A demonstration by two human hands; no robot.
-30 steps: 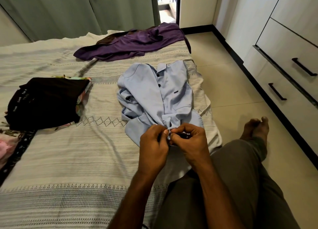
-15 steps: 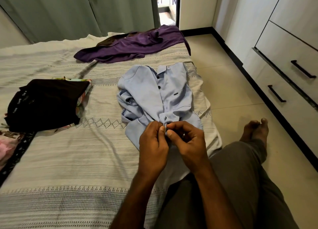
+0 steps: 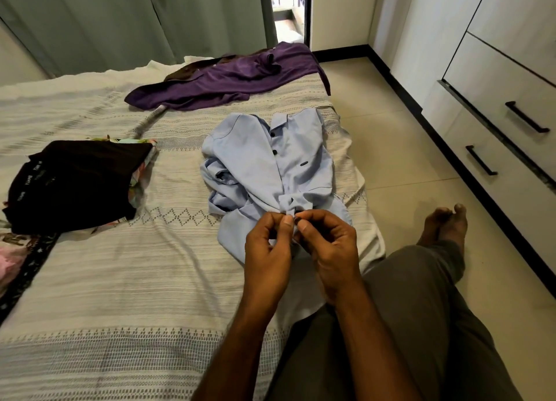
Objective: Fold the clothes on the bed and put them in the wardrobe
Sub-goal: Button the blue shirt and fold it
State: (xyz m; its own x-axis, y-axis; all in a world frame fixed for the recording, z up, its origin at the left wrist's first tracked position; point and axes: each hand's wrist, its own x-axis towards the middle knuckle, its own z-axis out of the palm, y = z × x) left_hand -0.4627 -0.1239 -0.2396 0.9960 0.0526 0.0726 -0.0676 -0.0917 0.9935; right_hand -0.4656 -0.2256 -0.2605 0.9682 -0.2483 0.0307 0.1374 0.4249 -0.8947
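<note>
The person is sitting at the near right edge of the bed (image 3: 105,280), and both hands are working on the light blue shirt (image 3: 264,165) that is lying on the right part of the bed, with its collar to the far side. The left hand (image 3: 267,250) is pinching the near front edge of the shirt between thumb and curled fingers, and the right hand (image 3: 328,247) is pinching the same gathered place just beside it, so the two hands are almost touching each other. A small dark thing, maybe a button, is showing between the fingertips, but it is too small to tell. Two dark buttons are showing further up on the shirt front. A purple garment (image 3: 222,75) is lying spread at the far end of the bed, well apart from the shirt. A folded black garment (image 3: 78,178) is resting on colourful clothes at the left side. On the right, the wardrobe (image 3: 496,99) with white drawers and black handles is standing along the floor (image 3: 400,147).
</note>
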